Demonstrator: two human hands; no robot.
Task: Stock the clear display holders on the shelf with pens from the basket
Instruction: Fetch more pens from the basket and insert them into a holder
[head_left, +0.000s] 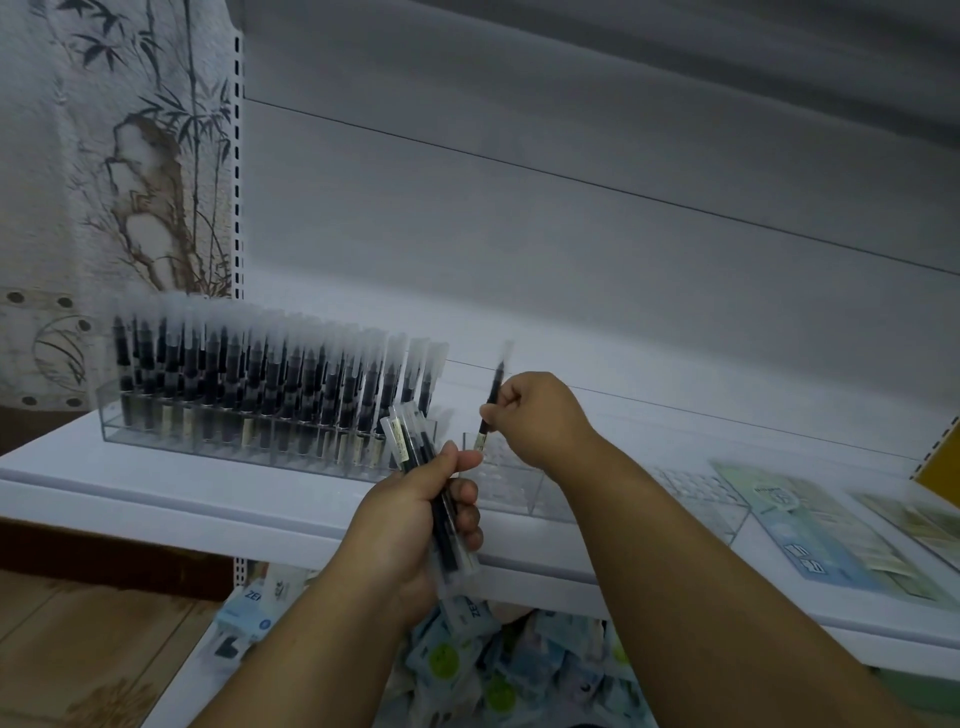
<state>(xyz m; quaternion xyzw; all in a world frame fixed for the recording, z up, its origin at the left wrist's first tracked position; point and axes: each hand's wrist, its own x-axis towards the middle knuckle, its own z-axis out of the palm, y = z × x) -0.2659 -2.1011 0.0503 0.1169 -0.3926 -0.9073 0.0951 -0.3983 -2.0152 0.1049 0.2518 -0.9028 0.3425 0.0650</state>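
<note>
A long clear display holder (156, 441) on the white shelf (156, 499) is packed with several upright black pens with frosted caps. To its right stands a second clear holder (511, 480) with bare holes. My left hand (415, 525) grips a bundle of pens (431, 483) in clear sleeves in front of the shelf. My right hand (535, 421) pinches a single black pen (491, 400) upright just above the left end of the second holder. The basket is hidden.
Green and blue printed packets (810, 525) lie flat on the shelf at the right, beside a yellow item (940, 467) at the edge. Below the shelf, several blue and green packets (493, 670) are piled. A slotted upright post (238, 171) stands at the left.
</note>
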